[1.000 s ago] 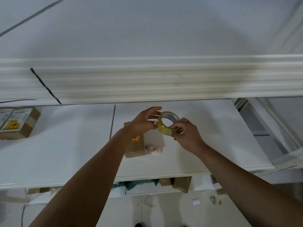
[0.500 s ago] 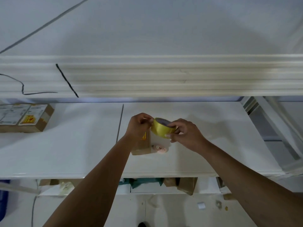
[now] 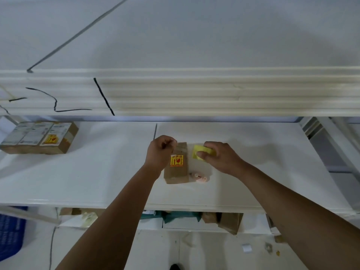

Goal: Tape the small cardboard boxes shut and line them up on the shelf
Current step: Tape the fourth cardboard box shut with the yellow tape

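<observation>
Small box [image 3: 176, 168] lies flat on the white shelf [image 3: 97, 172], long axis running away from the person, yellow sticker up.

Left hand [image 3: 160, 151]: at the box's far left corner, grip clenched in a pinch on what looks like the free tape end [image 3: 180, 147]. The strip is faint and clear, so this is hard to confirm.

Right hand [image 3: 220, 158]: just right of the box's far end, grip wrapped round the yellow tape roll [image 3: 202, 151].

The two hands flank the box's far end, so any strip between them runs crosswise to its long axis. Left hand is the nearer one, over the box edge; the roll sits just off it.

Judgement: the strip needs lowering onto the box top next. Flaps not yet visibly sealed.

A pink item [image 3: 200, 177] lies touching or just beside the box's near right corner. A larger box [image 3: 39, 137] sits well left.
</observation>
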`<state>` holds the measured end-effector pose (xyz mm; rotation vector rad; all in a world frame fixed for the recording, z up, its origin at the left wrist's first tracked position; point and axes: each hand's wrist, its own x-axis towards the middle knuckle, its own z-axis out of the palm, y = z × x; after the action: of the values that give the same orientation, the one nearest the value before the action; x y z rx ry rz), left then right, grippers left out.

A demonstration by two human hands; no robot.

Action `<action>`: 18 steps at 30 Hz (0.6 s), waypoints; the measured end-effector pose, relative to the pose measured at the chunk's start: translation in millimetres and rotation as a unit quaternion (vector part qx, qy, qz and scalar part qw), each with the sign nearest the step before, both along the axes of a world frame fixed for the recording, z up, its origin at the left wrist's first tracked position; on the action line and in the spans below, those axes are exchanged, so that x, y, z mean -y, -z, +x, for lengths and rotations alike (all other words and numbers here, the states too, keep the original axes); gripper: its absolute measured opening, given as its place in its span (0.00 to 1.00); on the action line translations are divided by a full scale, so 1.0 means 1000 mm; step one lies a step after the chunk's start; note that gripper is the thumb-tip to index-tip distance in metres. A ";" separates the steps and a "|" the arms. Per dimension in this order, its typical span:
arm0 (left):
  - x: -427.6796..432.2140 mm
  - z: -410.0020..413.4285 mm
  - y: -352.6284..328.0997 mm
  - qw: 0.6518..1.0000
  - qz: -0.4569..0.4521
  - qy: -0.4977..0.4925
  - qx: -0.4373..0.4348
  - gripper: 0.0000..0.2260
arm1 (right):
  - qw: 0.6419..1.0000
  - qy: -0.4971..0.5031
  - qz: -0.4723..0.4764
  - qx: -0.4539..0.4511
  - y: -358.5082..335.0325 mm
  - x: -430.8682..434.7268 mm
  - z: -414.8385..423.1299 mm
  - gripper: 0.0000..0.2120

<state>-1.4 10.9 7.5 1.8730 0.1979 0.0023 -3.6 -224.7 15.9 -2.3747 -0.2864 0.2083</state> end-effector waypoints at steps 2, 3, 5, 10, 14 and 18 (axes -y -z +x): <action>0.000 -0.002 0.005 0.999 -0.006 -0.024 -0.020 0.07 | 0.999 0.017 -0.046 0.001 -0.002 -0.006 0.004 0.19; 0.001 -0.004 0.009 0.998 -0.013 -0.042 -0.035 0.07 | 0.997 0.027 -0.069 -0.001 -0.003 -0.010 0.007 0.21; 0.002 -0.007 0.016 0.993 -0.032 -0.086 -0.073 0.08 | 0.992 0.042 -0.117 -0.014 -0.006 -0.018 0.014 0.21; 0.002 -0.005 0.027 0.975 -0.121 -0.126 -0.134 0.10 | 0.984 0.069 -0.159 -0.045 -0.001 -0.029 0.027 0.25; -0.008 0.004 0.032 0.976 -0.132 -0.117 -0.131 0.04 | 0.983 0.066 -0.158 -0.066 0.002 -0.037 0.038 0.25; -0.009 0.013 0.043 0.978 -0.019 -0.173 -0.114 0.07 | 0.978 0.069 -0.183 -0.068 -0.002 -0.052 0.052 0.30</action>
<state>12.0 19.5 -35.2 1.7778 0.6769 0.0220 48.4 -172.3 18.0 -2.7141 -0.0162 0.3835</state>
